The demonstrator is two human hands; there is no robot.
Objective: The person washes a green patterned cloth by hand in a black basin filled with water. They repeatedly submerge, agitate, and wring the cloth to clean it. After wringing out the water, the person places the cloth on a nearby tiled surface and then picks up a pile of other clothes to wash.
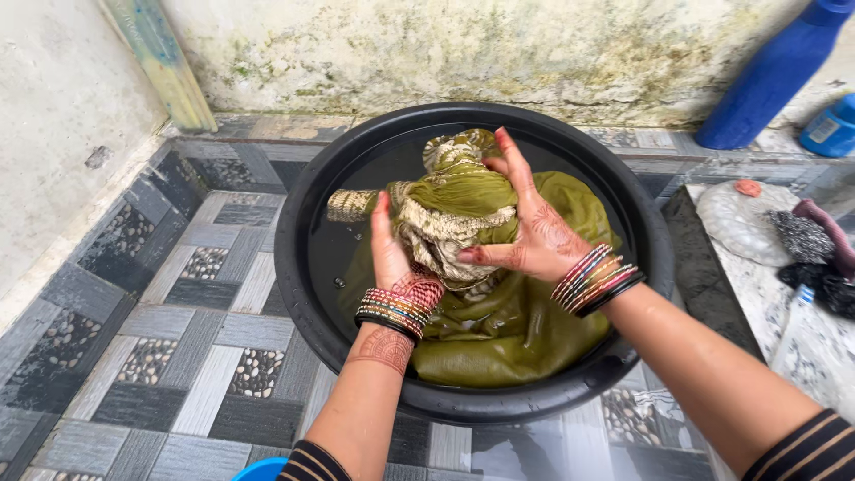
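Left hand (394, 258) and right hand (525, 233) both clamped on the bunched olive-green cloth (463, 223), mid-scrub over the water-filled black tub (298, 267) on the tiled floor (178, 347) by the back wall; next likely needs a regrip.

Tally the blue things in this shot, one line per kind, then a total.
Tall blue bottle against the wall: 1
Small blue container beside it, cut off by the frame edge: 1
Blue rim at the bottom edge, kind unclear: 1
Total: 3
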